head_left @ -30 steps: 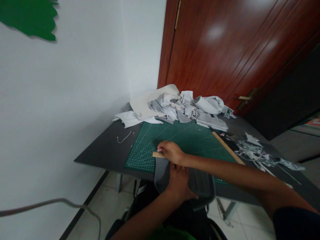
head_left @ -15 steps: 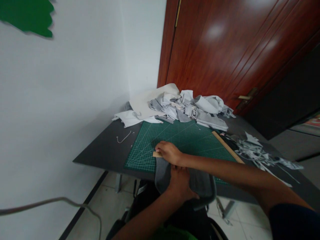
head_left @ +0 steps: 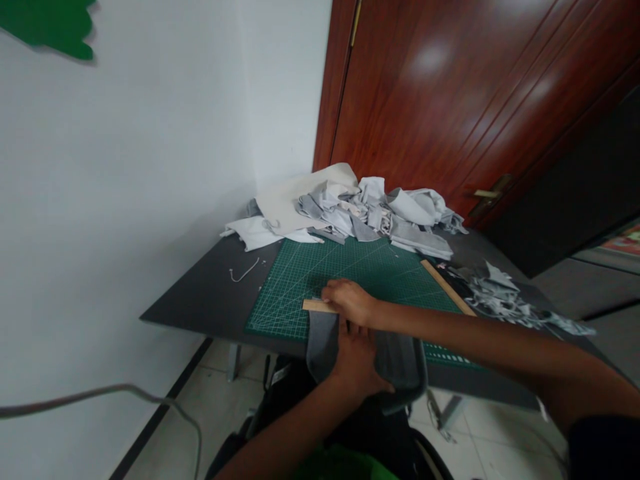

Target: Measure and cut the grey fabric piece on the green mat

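A dark grey fabric piece [head_left: 323, 340] lies over the front edge of the green cutting mat [head_left: 287, 287] and hangs toward my lap. Across its top edge rests a short wooden ruler [head_left: 314, 305]. My right hand [head_left: 349, 300] is closed near the ruler's right part; what its fingers hold is hidden. Just below, my left hand [head_left: 357, 360] lies spread on the grey fabric, fingers pointing away from me and thumb out to the right.
Behind the mat is a pile of white and grey fabric scraps [head_left: 370, 210]. A longer wooden strip [head_left: 447, 288] lies on the mat's right side, with more scraps [head_left: 500, 290] beyond it. A thin cord [head_left: 245, 270] is on the dark table [head_left: 200, 293] at left.
My right hand has slid a little to the right along the ruler, so more of the ruler's left end shows. My left hand remains on the fabric. The view has shifted slightly.
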`<state>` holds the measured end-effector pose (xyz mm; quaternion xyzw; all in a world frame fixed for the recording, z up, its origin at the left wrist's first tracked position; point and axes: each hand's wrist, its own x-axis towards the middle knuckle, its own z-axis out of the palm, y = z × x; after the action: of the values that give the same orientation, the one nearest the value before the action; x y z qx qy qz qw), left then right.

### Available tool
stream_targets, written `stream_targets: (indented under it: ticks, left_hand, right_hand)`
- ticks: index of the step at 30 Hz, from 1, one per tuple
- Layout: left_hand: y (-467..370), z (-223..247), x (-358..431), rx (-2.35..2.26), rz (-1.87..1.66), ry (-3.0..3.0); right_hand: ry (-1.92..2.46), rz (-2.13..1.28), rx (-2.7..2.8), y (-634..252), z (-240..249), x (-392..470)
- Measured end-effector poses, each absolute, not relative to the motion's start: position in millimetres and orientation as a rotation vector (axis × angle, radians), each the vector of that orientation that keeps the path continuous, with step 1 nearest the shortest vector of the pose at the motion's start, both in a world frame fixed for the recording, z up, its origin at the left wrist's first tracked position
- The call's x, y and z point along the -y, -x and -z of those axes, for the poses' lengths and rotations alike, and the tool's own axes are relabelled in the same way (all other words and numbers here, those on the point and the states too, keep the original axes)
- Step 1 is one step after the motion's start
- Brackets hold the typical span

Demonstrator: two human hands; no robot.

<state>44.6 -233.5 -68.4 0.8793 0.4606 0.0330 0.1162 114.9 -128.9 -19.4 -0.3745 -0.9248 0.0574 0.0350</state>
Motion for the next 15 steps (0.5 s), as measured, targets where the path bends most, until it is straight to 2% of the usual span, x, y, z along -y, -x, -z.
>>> stream_targets:
  ticks: [7, 15]
  left_hand:
    - [-45, 71, 233, -1.342, -0.197, -2.619]
    - [-43, 68, 233, -1.316, -0.152, -2.563]
  right_hand:
    - [1.254, -0.190, 2.851, -139, 16, 133]
    - [1.233, -0.300, 2.685, -132, 31, 133]
